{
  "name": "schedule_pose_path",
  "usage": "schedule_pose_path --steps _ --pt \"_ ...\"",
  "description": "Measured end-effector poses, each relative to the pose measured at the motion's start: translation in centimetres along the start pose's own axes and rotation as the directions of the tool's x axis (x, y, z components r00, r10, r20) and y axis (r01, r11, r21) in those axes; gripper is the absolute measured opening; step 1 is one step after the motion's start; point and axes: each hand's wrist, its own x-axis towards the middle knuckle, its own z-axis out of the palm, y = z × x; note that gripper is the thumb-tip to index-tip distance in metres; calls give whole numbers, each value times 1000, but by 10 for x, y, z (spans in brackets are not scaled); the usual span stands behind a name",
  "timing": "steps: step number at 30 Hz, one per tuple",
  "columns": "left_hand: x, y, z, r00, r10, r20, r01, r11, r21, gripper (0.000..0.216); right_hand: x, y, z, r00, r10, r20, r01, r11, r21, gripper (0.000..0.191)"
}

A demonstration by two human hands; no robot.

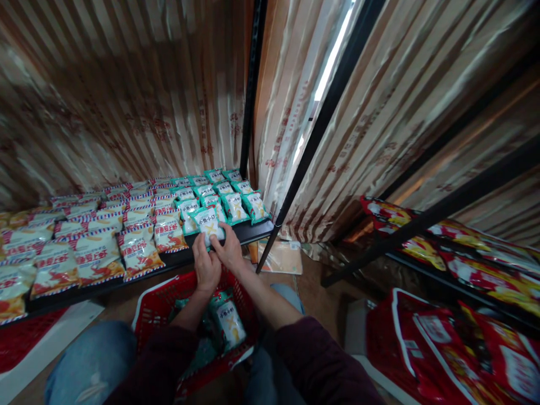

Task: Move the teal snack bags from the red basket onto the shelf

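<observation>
Between my two hands is a teal and white snack bag, held upright at the front edge of the shelf. My left hand grips its lower left side, and my right hand pinches its lower right corner. Rows of matching teal snack bags lie on the shelf just behind it. Below my forearms stands a red basket with more teal bags inside, one of them a clearly visible snack bag. My forearms cover part of the basket.
White and orange snack bags fill the shelf to the left. A black shelf post rises just right of my hands. On the right are a shelf of red and yellow bags and another red basket. Curtains hang behind.
</observation>
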Motion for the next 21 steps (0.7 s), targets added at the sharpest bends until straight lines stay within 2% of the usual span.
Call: schedule_pose_path --steps 7,12,21 --pt "7 18 46 993 48 104 -43 998 -55 55 17 30 -33 993 1 -118 -10 997 -71 41" --pt "11 25 72 987 44 156 -34 997 -68 56 28 51 -47 985 -17 -172 -2 994 -107 41" --pt "14 20 87 976 56 210 -53 998 -23 56 33 71 -50 981 -68 -181 35 983 -179 40"
